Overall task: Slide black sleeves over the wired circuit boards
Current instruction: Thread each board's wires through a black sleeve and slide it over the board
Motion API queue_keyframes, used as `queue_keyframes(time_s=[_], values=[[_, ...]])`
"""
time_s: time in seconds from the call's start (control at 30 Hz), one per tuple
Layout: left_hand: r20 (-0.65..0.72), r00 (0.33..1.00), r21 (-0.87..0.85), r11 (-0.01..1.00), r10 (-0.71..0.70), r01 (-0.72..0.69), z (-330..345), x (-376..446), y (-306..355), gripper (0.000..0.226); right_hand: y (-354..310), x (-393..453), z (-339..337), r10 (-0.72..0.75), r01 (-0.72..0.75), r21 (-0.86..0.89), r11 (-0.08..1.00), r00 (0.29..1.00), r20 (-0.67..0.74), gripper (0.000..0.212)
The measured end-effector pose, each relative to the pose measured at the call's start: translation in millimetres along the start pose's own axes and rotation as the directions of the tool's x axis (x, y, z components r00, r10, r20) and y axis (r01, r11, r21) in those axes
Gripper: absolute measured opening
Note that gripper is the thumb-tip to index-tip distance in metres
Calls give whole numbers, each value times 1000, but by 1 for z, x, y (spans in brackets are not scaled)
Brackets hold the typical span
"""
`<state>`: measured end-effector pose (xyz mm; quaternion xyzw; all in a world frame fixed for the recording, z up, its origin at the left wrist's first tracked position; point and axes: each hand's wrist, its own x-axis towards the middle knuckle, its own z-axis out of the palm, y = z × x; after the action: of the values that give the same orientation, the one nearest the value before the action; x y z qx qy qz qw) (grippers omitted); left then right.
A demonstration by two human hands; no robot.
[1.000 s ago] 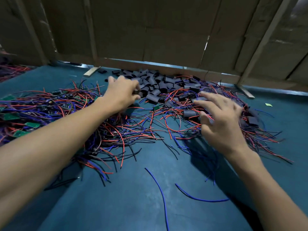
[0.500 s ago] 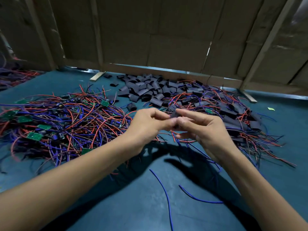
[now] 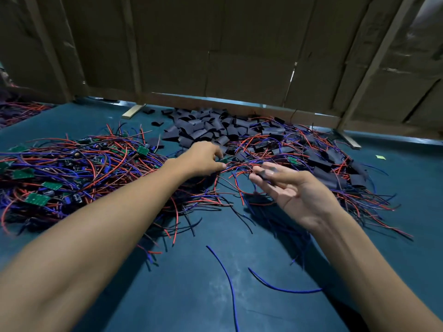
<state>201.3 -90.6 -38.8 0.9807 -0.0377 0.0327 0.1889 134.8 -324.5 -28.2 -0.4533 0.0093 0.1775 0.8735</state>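
Stretching out beneath both forearms is a dark teal table top (image 3: pixel 191 295), and a brown cardboard wall (image 3: pixel 227 49) closes it off beyond the hands. Out to the left of the left hand sprawls the biggest heap, a tangle of red, blue and black wires with green circuit boards (image 3: pixel 36 198) scattered through it. Beyond and to the right of the right hand lies a second spread, boards already in black covers (image 3: pixel 321 161) with their wires trailing toward the near edge. Past the fingertips of both hands, against the foot of the wall, sits the pile of loose black sleeves (image 3: pixel 206 130). Two stray blue wires (image 3: pixel 227 279) lie on the bare cloth between the forearms, nearer the person than either hand. The hands are apart. The left hand (image 3: pixel 203 159) reaches forward with its back up, thumb and fingers pinching a small green board (image 3: pixel 224 160) at the near edge of the wire tangle, just short of the sleeve pile. The right hand (image 3: pixel 294 190) hovers close beside it, palm turned up and leftward, fingers fairly straight, with a small dark piece (image 3: pixel 266 173) lying across its fingertips under the thumb; motion blur there keeps me from telling whether it is truly gripped or just resting, though it looks like one of the sleeves.
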Motion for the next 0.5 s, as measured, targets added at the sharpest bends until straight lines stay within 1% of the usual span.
queue_keyframes(time_s=[0.03,0.13,0.2,0.3,0.33,0.37,0.4,0.43,0.47,0.5], values=[[-19,1000,-1,1000,11,-11,5,3,-3,35,0,1,0,5,-5,14,1000,1000,6,53],[-99,994,-58,997,47,-53,11,8,-3,21,-1,2,-1,-2,4,-40,999,999,50,36],[-65,998,-76,997,4,-9,8,11,-2,16,-1,1,-1,-4,10,-69,998,997,82,25],[49,992,-108,987,-113,118,0,16,-4,18,-1,-1,-1,-26,29,-27,999,993,115,26],[53,990,-136,981,-131,137,-6,15,-3,13,-1,-2,-2,-38,41,-20,999,993,107,27],[25,990,-201,969,-141,143,-13,12,-3,10,-2,-3,-2,-53,56,-25,998,994,93,26],[-26,988,-306,942,-152,137,-22,8,-1,12,-3,-3,-2,-67,71,-39,997,995,79,23],[-86,981,-443,889,-173,118,-32,2,3,14,-4,-3,-2,-78,82,-60,995,995,68,21],[-122,970,-600,795,-209,96,-42,-5,7,19,-4,-3,-3,-86,91,-83,992,994,63,23],[-123,964,-755,653,-236,64,-51,-14,11,22,-3,-2,-2,-94,99,-105,989,994,59,26]])
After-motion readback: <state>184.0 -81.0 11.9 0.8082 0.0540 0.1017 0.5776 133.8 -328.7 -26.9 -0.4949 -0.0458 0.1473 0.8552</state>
